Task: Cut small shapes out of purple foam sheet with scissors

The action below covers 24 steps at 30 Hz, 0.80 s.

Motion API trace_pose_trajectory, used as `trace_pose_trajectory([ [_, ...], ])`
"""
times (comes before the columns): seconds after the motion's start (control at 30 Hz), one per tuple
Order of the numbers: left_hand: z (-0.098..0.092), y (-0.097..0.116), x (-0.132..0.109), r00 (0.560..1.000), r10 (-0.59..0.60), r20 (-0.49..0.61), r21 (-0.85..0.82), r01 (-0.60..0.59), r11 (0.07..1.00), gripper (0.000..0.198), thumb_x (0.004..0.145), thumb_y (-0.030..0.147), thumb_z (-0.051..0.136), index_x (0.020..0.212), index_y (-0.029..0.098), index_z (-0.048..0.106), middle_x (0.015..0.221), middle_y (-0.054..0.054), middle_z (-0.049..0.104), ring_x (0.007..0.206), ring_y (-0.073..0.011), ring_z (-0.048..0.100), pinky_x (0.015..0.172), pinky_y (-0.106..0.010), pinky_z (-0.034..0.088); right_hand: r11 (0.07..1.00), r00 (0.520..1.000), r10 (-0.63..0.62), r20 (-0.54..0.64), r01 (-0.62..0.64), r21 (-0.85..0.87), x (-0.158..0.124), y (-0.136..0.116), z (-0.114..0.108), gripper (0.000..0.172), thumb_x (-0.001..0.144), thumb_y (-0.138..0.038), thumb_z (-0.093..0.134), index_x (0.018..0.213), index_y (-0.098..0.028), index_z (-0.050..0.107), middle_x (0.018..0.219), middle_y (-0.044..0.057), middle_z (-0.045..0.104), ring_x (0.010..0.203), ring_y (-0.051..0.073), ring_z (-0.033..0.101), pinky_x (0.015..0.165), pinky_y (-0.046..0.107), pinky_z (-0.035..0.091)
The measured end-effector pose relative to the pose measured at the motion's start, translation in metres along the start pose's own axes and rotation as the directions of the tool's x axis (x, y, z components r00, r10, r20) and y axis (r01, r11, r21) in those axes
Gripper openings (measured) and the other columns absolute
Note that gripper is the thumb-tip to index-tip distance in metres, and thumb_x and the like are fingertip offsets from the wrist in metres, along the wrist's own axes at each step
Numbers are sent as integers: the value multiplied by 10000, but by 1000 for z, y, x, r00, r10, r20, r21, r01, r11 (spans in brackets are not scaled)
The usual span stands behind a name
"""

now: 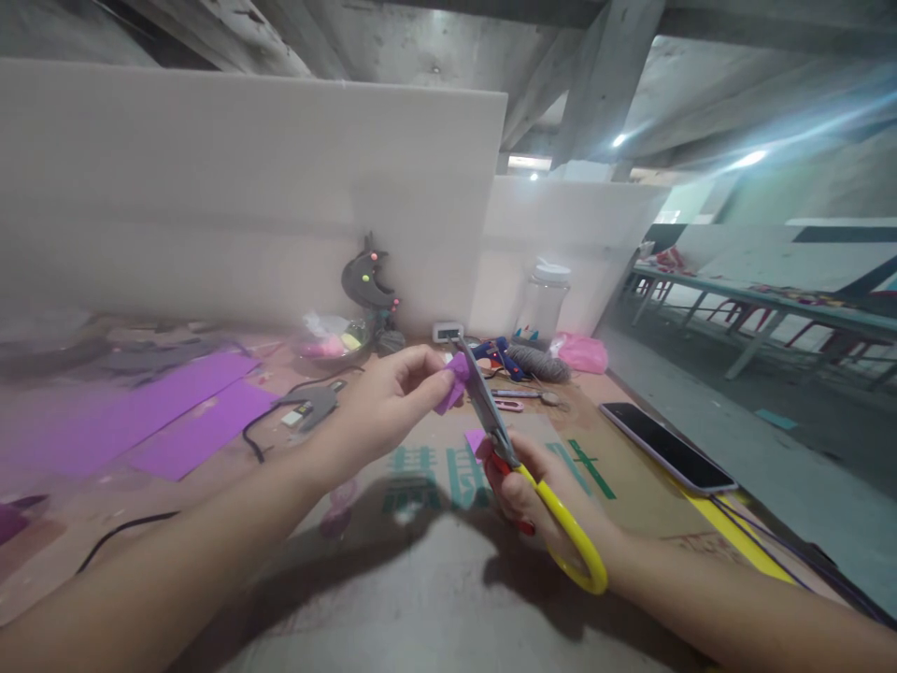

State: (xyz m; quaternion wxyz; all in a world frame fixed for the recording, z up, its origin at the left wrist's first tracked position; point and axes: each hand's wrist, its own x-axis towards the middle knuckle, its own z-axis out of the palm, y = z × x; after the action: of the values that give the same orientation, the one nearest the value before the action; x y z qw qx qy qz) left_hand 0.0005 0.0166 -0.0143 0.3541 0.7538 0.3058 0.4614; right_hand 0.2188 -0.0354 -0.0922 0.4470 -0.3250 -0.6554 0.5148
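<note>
Yellow-and-red-handled scissors [499,436], one pair: lower right of centre, handles nearest, in the grip of the right hand [550,494], its fingers curled around them. Long axis slants from lower right to upper left; tips point away, towards the centre of the frame. Whether the blades stand slightly apart cannot be told.

Purple piece [453,385], one, small: centre of the frame, pinched between thumb and forefinger of the left hand [396,402], its remaining fingers loosely bent. Long axis rises from lower left to upper right, crossing the line of the blades; its right edge lies against or just beside them.

Handling note: good cutting would call for a firm pinch, the piece kept flat and square to the blades, fingertips well back from the edge, and short strokes, turning the piece rather than the scissors.

Printed cardboard [595,439]: beneath the hands. Phone [669,447]: right of the frame, screen dark. Purple sheets [203,430]: left. Grey yarn [539,363]: beyond the scissors. Clear jar [543,304], white-lidded: farther back, before a pale panel [245,187]
</note>
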Motion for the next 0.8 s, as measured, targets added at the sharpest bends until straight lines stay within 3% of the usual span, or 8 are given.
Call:
trace_pose_trajectory([
  [0.3,9,4,-8,998,-6,55,61,2,998,263,951,321,549,726,185,558,726,16,582,694,-127,545,644,-255,427,982,986,-106,130,124,-143,-1,-10,-2,555,909,-717,525,1154,-220,507,828,-8,433,654,134,366,564,263,346],
  [0.8,11,1,-6,997,-39,74,9,38,999,246,956,275,546,729,181,557,724,27,584,709,-118,545,671,-256,415,979,991,-104,81,117,-166,2,-12,-4,576,891,-746,524,1121,-218,529,857,4,462,647,128,384,555,258,353],
])
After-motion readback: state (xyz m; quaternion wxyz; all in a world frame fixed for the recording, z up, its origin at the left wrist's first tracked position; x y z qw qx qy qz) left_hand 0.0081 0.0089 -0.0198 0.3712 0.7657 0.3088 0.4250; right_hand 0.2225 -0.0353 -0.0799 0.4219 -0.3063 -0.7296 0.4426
